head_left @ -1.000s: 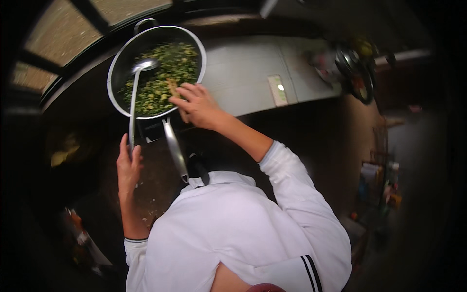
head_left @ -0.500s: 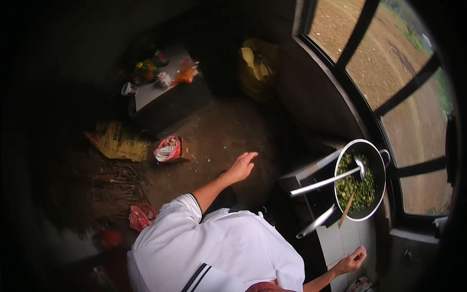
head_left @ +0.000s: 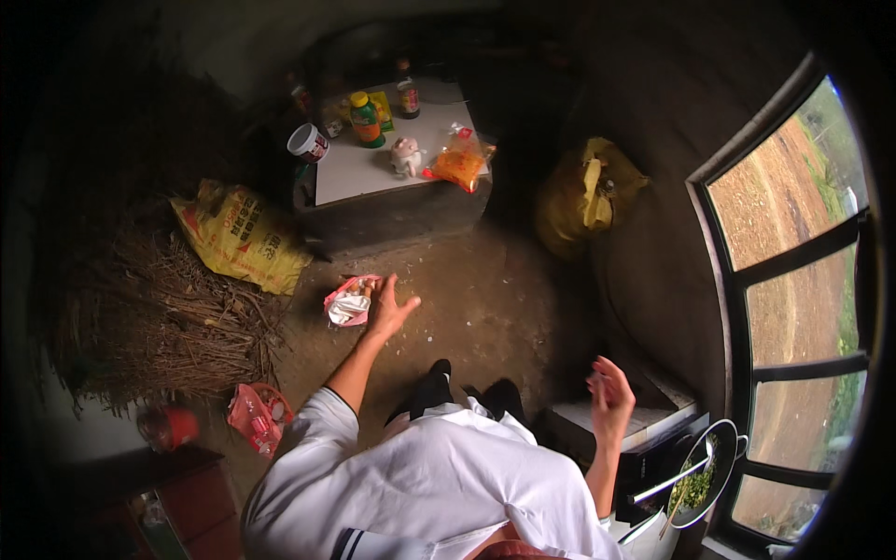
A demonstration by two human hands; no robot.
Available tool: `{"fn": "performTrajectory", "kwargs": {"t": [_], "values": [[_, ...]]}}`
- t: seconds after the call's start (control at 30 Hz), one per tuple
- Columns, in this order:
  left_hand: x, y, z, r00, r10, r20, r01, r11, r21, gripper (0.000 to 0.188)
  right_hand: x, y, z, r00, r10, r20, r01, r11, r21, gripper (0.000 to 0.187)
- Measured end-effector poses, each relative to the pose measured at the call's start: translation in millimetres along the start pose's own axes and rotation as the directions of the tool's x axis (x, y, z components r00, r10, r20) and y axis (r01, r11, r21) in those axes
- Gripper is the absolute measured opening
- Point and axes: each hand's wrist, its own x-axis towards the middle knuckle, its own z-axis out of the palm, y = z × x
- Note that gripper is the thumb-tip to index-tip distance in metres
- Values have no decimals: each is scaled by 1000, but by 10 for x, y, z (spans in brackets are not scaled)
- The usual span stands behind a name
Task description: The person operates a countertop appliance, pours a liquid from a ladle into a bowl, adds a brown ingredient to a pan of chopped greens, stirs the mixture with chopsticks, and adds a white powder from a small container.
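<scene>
My left hand [head_left: 389,313] reaches out over the floor, thumb and fingers apart, with nothing in it. Just beyond its fingers, partly covered by them, is a pink bag [head_left: 350,303] with something white and some brownish items inside. On the right, my right hand [head_left: 611,392] is raised beside the stove counter, its fingers loosely bent and a little apart; I see nothing held. Right of it sits a wok [head_left: 702,476] of chopped green food. A metal ladle [head_left: 667,483] and a wooden stick [head_left: 671,514] rest in it.
Ahead, a low white-topped table [head_left: 350,187] bears a green bottle [head_left: 366,121], a dark bottle [head_left: 408,96], a small pink figure [head_left: 406,156] and an orange packet [head_left: 460,161]. Twigs [head_left: 205,317] and a yellow sack [head_left: 238,233] lie left; another yellow bag [head_left: 583,201] stands near the window wall.
My view has swung left, away from the stove. The right hand has come up and forward past the wok, its fingers loosening. The left hand is now beside the pink bag.
</scene>
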Motion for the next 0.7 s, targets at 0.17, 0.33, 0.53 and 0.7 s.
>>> {"fn": "performTrajectory", "kwargs": {"t": [0.17, 0.33, 0.53, 0.7], "values": [[1145, -121, -439, 995, 58, -85, -50, 994, 98, 101, 1021, -158, 1199, 919, -42, 393, 108, 983, -149, 25], [2413, 92, -445, 1000, 24, 14, -27, 967, 254, 111, 2132, -418, 2177, 829, -7, 560, 195, 941, -276, 29], [3816, -171, -168, 996, -7, 85, -18, 955, 297, 118, 3320, 67, 3175, 734, 38, 678, 43, 994, -103, 27], [4702, -358, -52, 987, 38, 156, -96, 917, 387, 110, 3973, 3, 3743, 689, 45, 723, 54, 992, -114, 27]]}}
